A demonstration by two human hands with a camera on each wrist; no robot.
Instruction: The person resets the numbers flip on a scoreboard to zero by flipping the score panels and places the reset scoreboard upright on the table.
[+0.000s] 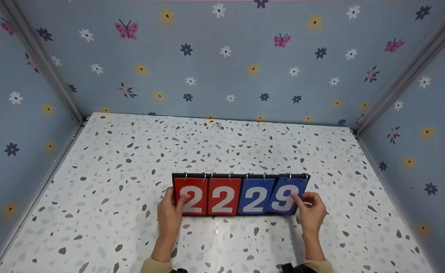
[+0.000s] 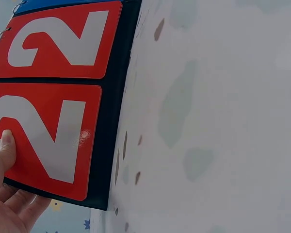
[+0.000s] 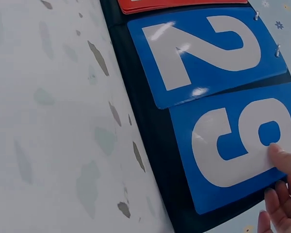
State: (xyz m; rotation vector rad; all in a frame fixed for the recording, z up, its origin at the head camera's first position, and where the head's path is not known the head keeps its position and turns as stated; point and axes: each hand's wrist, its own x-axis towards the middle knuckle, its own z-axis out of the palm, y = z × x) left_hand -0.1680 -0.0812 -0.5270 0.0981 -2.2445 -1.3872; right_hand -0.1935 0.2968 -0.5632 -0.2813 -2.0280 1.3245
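A flip scoreboard (image 1: 241, 175) with a black backing and ringed number cards shows two red 2s, a blue 2 and a blue 9, left to right. My left hand (image 1: 170, 214) grips its left end, thumb across the outer red 2 card (image 2: 43, 136) and fingers behind the board. At the opposite end my right hand (image 1: 312, 214) holds the edge, its thumb on the blue 9 card (image 3: 223, 165) and fingertips by the board's side. That card hangs askew, slightly overlapping the blue 2 card (image 3: 203, 53). How far the right fingers reach behind is hidden.
The board is over a white speckled tabletop (image 1: 215, 151). Blue panels (image 1: 222, 60) with flowers and butterflies enclose the back and both sides, joined by grey corner posts (image 1: 404, 72).
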